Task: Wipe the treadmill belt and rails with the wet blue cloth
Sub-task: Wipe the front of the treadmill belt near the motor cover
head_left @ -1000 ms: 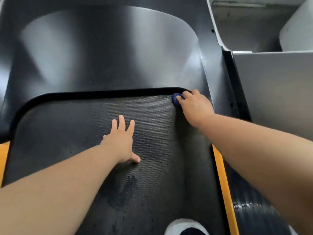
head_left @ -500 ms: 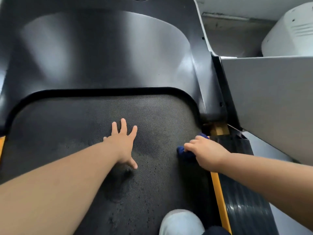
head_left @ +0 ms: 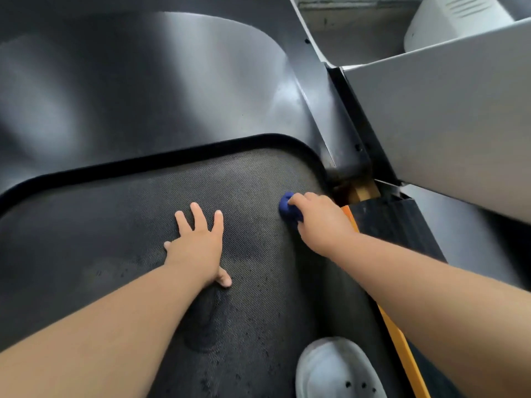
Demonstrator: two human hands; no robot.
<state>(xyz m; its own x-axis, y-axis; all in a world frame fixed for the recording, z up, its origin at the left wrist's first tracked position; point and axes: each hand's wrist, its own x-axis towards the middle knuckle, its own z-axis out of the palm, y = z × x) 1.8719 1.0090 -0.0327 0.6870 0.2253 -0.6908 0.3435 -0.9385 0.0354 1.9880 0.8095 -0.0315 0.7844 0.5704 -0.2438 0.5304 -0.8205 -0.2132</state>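
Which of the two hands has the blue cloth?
The right hand, gripping the blue cloth near the right edge of the belt; the left hand lies flat, fingers spread.

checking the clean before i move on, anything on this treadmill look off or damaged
A dark blotch and scattered specks on the treadmill belt near the left hand: wet marks or dirt, cannot tell. No visible damage.

Left hand (head_left: pixel 198 248): palm down, fingers straight and spread, arm extended. Right hand (head_left: pixel 321 222): fingers curled, grip on blue cloth (head_left: pixel 288 211).
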